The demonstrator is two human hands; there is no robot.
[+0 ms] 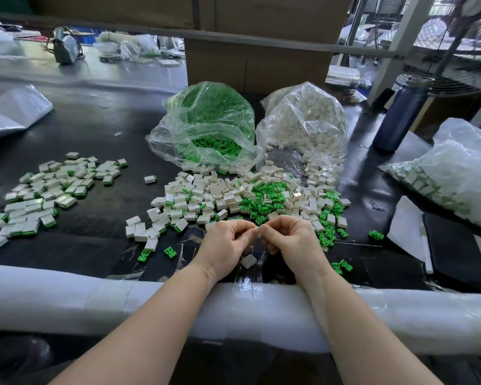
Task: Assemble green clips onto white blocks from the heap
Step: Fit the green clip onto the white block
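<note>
Bare black bench (95, 245) lies open to the left of the left hand (225, 243), between the finished pile (45, 190) and the mixed heap (247, 198). Straight ahead the heap blocks any reach, with the bag of green clips (206, 126) and the bag of white blocks (303, 120) rising behind it. On the right, scattered clips (342, 265), a black pad (456, 245) and a filled bag (456, 173) crowd the surface. A padded white rail (67, 298) runs along the near edge, under both forearms.
</note>
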